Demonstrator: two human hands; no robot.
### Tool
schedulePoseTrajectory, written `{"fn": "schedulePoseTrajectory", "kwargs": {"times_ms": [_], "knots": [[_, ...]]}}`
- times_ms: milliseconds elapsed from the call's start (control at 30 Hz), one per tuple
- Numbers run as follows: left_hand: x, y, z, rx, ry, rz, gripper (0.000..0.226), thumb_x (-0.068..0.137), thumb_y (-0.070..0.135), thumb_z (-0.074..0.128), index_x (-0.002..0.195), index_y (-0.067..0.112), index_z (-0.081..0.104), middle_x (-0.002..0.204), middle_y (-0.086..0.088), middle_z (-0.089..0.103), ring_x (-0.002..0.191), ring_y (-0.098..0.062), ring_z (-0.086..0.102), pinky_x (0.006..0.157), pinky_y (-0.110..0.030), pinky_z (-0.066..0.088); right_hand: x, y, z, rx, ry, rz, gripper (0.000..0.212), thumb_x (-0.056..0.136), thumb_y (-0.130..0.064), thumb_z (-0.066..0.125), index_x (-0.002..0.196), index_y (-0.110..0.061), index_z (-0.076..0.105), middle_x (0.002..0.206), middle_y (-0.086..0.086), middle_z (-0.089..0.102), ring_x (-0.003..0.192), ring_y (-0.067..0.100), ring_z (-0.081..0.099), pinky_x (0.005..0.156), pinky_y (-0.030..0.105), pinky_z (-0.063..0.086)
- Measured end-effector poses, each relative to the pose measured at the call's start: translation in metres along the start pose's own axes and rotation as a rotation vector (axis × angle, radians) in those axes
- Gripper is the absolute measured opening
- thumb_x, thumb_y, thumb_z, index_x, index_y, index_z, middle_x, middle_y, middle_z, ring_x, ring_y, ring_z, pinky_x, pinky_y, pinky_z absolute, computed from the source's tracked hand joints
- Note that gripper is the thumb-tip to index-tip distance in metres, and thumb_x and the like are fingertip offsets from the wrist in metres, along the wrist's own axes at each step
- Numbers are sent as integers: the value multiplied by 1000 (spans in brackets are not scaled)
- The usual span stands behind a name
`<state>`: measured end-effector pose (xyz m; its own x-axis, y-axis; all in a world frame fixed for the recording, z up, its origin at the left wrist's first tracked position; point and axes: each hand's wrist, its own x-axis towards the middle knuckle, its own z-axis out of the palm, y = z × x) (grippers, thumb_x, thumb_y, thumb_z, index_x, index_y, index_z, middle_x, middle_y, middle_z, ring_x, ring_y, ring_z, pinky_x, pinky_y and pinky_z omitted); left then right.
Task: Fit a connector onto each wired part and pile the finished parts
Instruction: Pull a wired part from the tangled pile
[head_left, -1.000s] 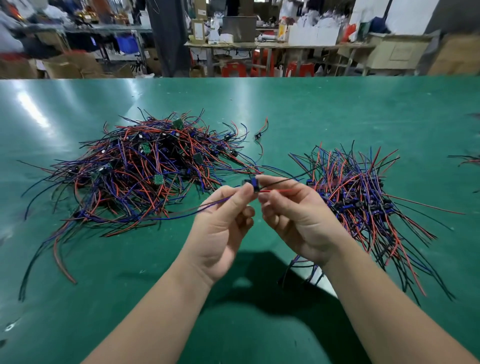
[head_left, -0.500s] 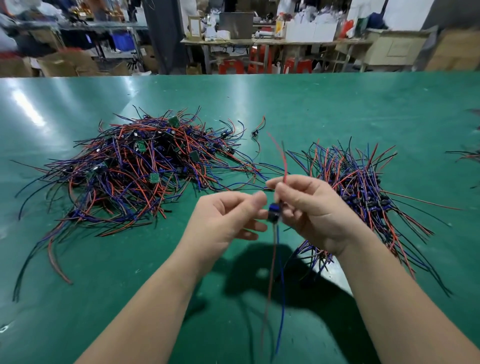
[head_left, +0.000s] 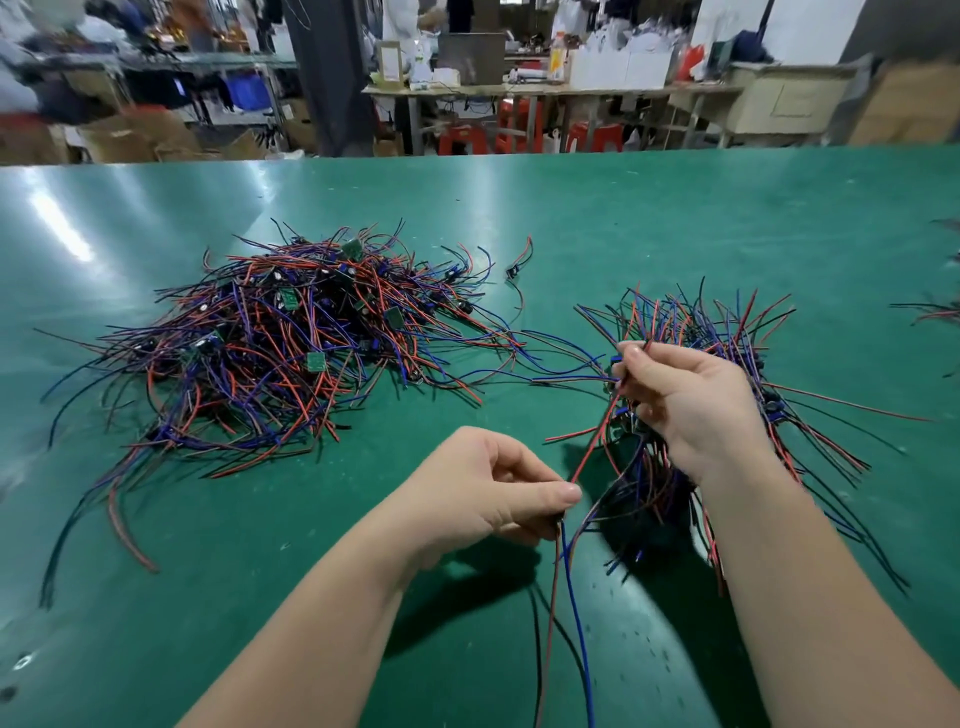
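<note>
Your left hand (head_left: 488, 488) pinches the dark head of a wired part (head_left: 574, 613) between thumb and forefinger. Its blue and red leads hang down toward you, clear of the tabletop (head_left: 623, 218). Your right hand (head_left: 696, 400) is over the smaller pile (head_left: 691, 322), thumb and forefinger closed on a small piece (head_left: 618, 359) among the wire ends. I cannot tell whether that piece is a connector. The larger pile (head_left: 291, 338) lies well apart on your left, and a stray part (head_left: 514, 270) lies between the piles at the far side.

Risks noted:
- Leads from the smaller pile cross toward your left hand. If you lift either hand, tangled neighbours are likely to be dragged out with it.
- The hanging leads are unsupported, so a tug on them could pull the part from a two-finger pinch.
- The piles look alike, and some wires from the two piles cross between them. A part dropped carelessly could land in the wrong one.
- With the head hidden under your thumb, seating cannot be checked.
</note>
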<state>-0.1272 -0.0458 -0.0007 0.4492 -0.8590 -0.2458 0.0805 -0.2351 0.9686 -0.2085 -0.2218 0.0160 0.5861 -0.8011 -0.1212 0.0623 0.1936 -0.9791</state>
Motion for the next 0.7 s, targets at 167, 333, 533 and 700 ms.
{"fn": "schedulePoseTrajectory", "kwargs": {"times_ms": [167, 333, 533, 700], "knots": [[-2, 0, -9, 47, -99, -52, 13, 74, 15, 80, 74, 9, 68, 67, -8, 70, 58, -14, 67, 54, -20, 52, -2, 3, 3, 149, 10, -22, 13, 91, -16, 62, 83, -9, 68, 56, 2, 64, 48, 13, 65, 38, 14, 41], [3, -4, -7, 75, 96, 9, 13, 75, 15, 79, 76, 9, 68, 63, -5, 70, 54, -12, 66, 51, -20, 51, 5, 7, 9, 164, 96, -14, 26, 102, -34, 39, 99, -19, 60, 75, 9, 65, 56, 19, 67, 45, 22, 50], [14, -2, -17, -244, 512, 196, 35, 64, 27, 75, 84, 1, 64, 57, -2, 67, 52, -10, 65, 49, -18, 52, -10, 22, 22, -274, -230, -301, 9, 89, -20, 64, 93, -27, 61, 81, -3, 65, 64, 13, 65, 56, 25, 50], [14, -1, -8, -323, 434, 174, 39, 81, 41, 58, 65, 8, 73, 59, -6, 68, 48, -11, 63, 47, -21, 52, -31, 33, 41, -538, -421, -539, 13, 74, -25, 81, 85, -25, 75, 70, -12, 69, 54, 2, 55, 56, 19, 44]]}}
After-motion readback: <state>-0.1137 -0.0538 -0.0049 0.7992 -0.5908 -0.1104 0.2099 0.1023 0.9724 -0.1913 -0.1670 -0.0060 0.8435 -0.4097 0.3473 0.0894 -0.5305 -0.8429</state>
